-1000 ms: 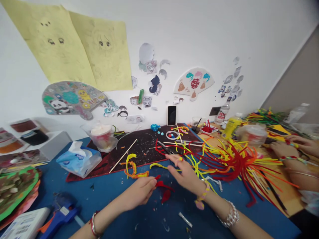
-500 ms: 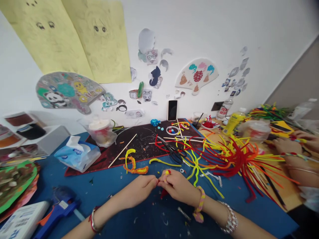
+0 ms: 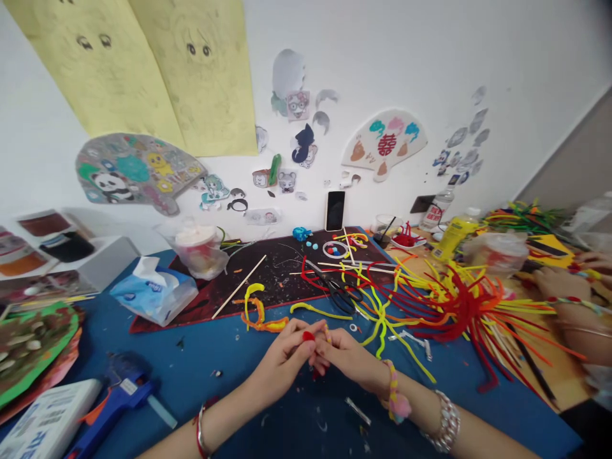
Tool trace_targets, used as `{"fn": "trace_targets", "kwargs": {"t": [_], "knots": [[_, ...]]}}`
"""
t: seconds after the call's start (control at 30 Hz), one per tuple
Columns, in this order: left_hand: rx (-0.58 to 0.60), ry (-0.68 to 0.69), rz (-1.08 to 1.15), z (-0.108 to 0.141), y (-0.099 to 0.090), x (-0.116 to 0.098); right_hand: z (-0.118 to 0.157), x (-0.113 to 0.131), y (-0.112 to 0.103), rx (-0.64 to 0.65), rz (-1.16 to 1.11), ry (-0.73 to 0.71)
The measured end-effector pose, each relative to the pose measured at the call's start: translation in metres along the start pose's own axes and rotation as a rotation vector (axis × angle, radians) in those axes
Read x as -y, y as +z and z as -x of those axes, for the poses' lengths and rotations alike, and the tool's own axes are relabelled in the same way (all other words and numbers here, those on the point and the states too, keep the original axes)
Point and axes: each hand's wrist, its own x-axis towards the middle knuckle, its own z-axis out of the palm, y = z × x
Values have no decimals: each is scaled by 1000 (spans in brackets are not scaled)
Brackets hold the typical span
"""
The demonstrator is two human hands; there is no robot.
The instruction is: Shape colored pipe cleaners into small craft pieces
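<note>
My left hand (image 3: 287, 360) and my right hand (image 3: 350, 358) meet at the front of the blue table, fingertips close together. A small red pipe cleaner piece (image 3: 308, 336) is pinched in my left fingers, and red strands hang below the hands. A thin yellow pipe cleaner piece (image 3: 327, 332) stands in my right fingertips. Just beyond them lie a bent yellow-and-orange pipe cleaner (image 3: 258, 317) and black-handled scissors (image 3: 340, 296). To the right spreads a large red, yellow and orange pipe cleaner bunch (image 3: 461, 306). A co-worker's hand (image 3: 561, 284) works at the far right.
A dark craft mat (image 3: 268, 277) holds sticks and scraps. A tissue box (image 3: 153, 292), a plastic cup (image 3: 201, 252) and a blue glue gun (image 3: 119, 398) stand left of my hands. Small scraps dot the blue table cover (image 3: 296, 421).
My hands have drawn closer and now nearly touch at their fingertips, with my left hand turned inward. The view has shifted slightly.
</note>
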Motion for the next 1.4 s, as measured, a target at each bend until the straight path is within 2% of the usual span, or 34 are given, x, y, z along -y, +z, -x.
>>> {"fn": "trace_targets", "kwargs": {"t": [0.1, 0.17, 0.27, 0.37, 0.47, 0.57, 0.63, 0.73, 0.83, 0.93, 1.1, 1.3, 1.4], "knots": [[-19, -15, -7, 1, 3, 0, 0, 1, -1, 60, 17, 46], [-47, -15, -18, 2, 2, 0, 0, 4, -3, 82, 122, 62], [-121, -15, -35, -1, -3, 0, 2, 10, -8, -74, 451, -30], [-254, -107, -9, -6, -14, 2, -1, 10, -9, -203, 756, -157], [-322, -149, 76, -14, -24, 6, -12, 1, -5, -171, 942, -208], [-312, -159, 136, -19, -27, 13, -24, -10, 1, -77, 1088, -277], [-289, -187, 160, -19, -27, 18, -27, -11, 2, -58, 1157, -329], [-291, -212, 150, -18, -27, 23, -24, -5, -1, -139, 1180, -343], [-361, -220, 146, -17, -27, 26, -20, 5, -6, -328, 1086, -306], [-403, -249, 168, -17, -24, 30, -16, 10, -5, -494, 956, -359], [-395, -279, 153, -17, -16, 36, -12, 8, 2, -532, 959, -466], [-423, -305, 150, -17, -12, 37, -8, 3, 1, -528, 1196, -583], [-426, -308, 154, -16, -9, 33, -7, 2, 1, -510, 1279, -579]]}}
